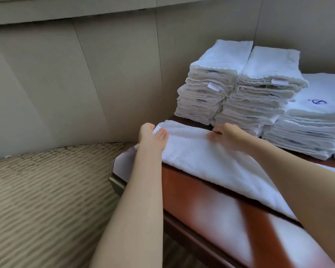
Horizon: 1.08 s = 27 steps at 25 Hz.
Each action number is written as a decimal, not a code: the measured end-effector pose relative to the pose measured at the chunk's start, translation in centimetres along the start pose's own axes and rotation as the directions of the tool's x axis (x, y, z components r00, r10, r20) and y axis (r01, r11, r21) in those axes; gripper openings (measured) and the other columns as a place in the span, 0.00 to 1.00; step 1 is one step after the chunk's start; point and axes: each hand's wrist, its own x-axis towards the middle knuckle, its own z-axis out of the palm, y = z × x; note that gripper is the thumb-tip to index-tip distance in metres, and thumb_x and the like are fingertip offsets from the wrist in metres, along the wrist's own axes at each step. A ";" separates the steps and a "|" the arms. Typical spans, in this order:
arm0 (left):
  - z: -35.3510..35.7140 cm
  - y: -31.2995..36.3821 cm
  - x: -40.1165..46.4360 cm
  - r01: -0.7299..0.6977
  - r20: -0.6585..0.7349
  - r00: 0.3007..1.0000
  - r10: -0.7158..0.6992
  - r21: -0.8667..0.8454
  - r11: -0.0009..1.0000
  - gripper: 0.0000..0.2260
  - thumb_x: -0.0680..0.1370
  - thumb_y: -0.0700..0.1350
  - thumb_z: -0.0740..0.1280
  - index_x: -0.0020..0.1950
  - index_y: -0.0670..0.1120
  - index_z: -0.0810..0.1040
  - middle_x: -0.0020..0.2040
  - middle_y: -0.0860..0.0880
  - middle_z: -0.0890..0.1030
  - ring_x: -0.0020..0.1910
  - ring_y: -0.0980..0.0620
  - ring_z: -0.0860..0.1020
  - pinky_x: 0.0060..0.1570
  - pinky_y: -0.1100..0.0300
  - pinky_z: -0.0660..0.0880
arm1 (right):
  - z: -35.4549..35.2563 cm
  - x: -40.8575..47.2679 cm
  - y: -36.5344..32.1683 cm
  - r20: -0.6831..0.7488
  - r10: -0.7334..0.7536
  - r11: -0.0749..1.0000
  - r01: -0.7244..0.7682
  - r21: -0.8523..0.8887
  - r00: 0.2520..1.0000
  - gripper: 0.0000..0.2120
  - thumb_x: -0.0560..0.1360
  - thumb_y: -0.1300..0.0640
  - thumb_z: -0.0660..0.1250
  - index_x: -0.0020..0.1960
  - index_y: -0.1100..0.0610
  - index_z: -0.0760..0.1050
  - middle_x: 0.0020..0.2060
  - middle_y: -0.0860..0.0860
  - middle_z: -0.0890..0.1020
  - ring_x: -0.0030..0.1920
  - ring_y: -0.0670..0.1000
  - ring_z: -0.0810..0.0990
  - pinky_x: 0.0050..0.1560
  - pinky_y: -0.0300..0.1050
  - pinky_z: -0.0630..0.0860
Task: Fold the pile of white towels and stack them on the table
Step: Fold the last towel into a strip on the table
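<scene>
A white towel (205, 161) is lying across the shiny brown table (191, 192), and both hands are holding its far edge. The left hand (151, 136) is gripping the towel's left corner, with the thumb on top and the fingers curled under the cloth. The right hand (226, 135) is pinching the same folded edge farther to the right, with its fingers tucked tight around the cloth. The towel is running from that edge back toward the person, and part of it is hiding under the right arm.

Just behind the hands, three stacks of folded towels are sitting on the table. The left stack (205, 93) and the middle stack (259, 93) are tall and are touching each other. The right stack (307, 128) is lower, and its top towel is showing a small blue mark (317, 102). The stacks are standing very near the right hand, so there is little room behind the towel's far edge.

A plain beige wall (85, 74) is standing behind the table. A striped tan carpet (46, 190) is covering the floor on the left. The table's left corner is sticking out over the carpet, just beside the left arm.
</scene>
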 end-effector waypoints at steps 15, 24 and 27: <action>0.3 -3.5 0.4 -0.329 0.457 0.750 0.478 0.885 -0.330 0.16 0.80 0.39 0.56 0.68 0.45 0.70 0.65 0.46 0.75 0.64 0.45 0.71 0.63 0.53 0.63 | 0.6 -1.2 -0.8 -0.153 -0.030 0.969 0.066 0.237 0.988 0.12 0.80 0.54 0.61 0.60 0.56 0.78 0.48 0.51 0.80 0.46 0.50 0.74 0.46 0.41 0.66; -2.2 0.4 2.5 -0.115 0.287 0.731 0.619 0.946 -0.304 0.10 0.76 0.37 0.60 0.50 0.44 0.80 0.54 0.45 0.81 0.55 0.42 0.75 0.54 0.51 0.63 | 1.5 -0.2 -2.1 -0.320 -0.070 0.976 0.132 0.176 0.945 0.11 0.81 0.54 0.58 0.53 0.53 0.80 0.40 0.45 0.78 0.44 0.50 0.75 0.48 0.50 0.74; -2.4 0.6 2.3 -0.081 0.273 0.725 0.632 0.945 -0.316 0.10 0.75 0.35 0.59 0.45 0.45 0.78 0.50 0.46 0.81 0.53 0.44 0.76 0.55 0.52 0.62 | 2.3 0.3 -1.6 -0.261 -0.025 0.991 0.058 0.119 0.965 0.11 0.81 0.54 0.58 0.54 0.52 0.79 0.46 0.46 0.79 0.50 0.52 0.75 0.50 0.51 0.74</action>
